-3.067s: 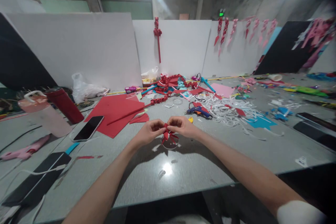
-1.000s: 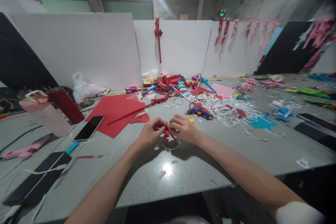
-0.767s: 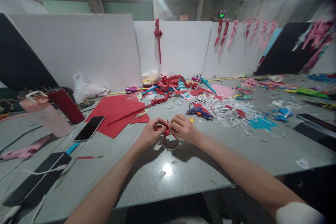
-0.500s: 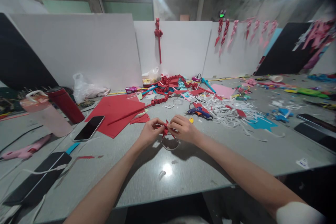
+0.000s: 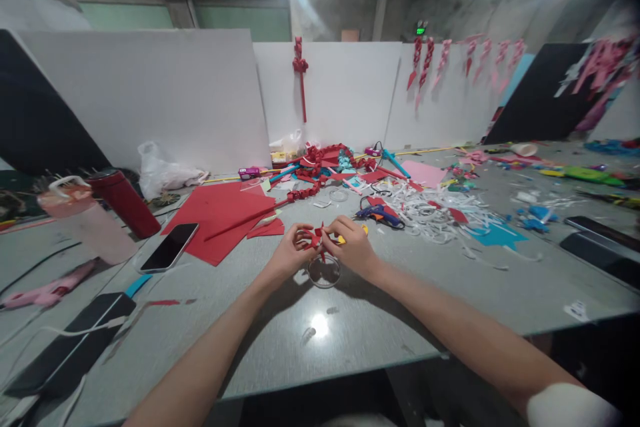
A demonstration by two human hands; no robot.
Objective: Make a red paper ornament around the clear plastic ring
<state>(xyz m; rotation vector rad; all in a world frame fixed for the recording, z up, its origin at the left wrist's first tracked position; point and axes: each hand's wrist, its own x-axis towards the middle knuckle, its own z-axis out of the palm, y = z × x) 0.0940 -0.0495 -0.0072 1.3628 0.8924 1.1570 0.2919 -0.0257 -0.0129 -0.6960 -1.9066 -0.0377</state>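
Both my hands meet over the grey table around a small red folded piece (image 5: 315,238) with pointed ends, which looks like paper or foam sheet. My left hand (image 5: 291,250) grips it from the left, fingers curled. From the right, my right hand (image 5: 353,248) pinches its edge between thumb and fingertips. Part of the piece is hidden by the fingers. Just below lies a clear round ring or roll (image 5: 324,271) on the table. A yellow object (image 5: 356,235), partly covered by my right hand, sits behind it.
Red sheets (image 5: 220,217) and a phone (image 5: 170,247) lie to the left, near a pink bottle (image 5: 87,220) and a red flask (image 5: 125,203). A blue glue gun (image 5: 380,215) and white paper strips (image 5: 430,210) are on the right. A black cabled box (image 5: 73,340) occupies the near left.
The red piece has turned in my fingers and shows more of its folded shape. My left fingers have opened slightly around it, and more of the yellow object shows.
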